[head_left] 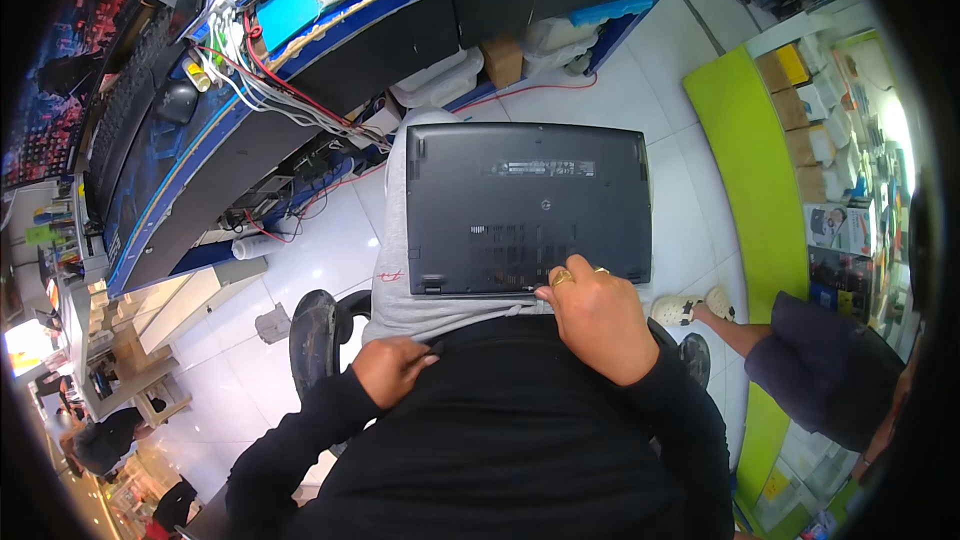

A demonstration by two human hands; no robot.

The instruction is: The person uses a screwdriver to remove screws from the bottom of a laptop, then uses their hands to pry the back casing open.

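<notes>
A black laptop point(520, 205) lies bottom side up across my lap, showing its vents, label and rubber feet. At its near edge, right of the middle, my right hand point(600, 318) is closed, with rings on a finger. Thumb and fingers pinch together there around a small thing with a shiny metallic tip, too small to name. My left hand point(393, 370) rests against my black top, short of the laptop's near left corner. Its fingers are curled, and a small dark bit shows at the fingertips; what it is I cannot make out.
A blue-edged workbench point(350, 25) with cables point(265, 90), a mouse point(176, 100) and a keyboard point(130, 110) curves along the far left. Green-edged shelving point(745, 170) with boxes stands at right. Another person's leg point(735, 330) is close at right. A chair armrest point(313, 345) flanks me.
</notes>
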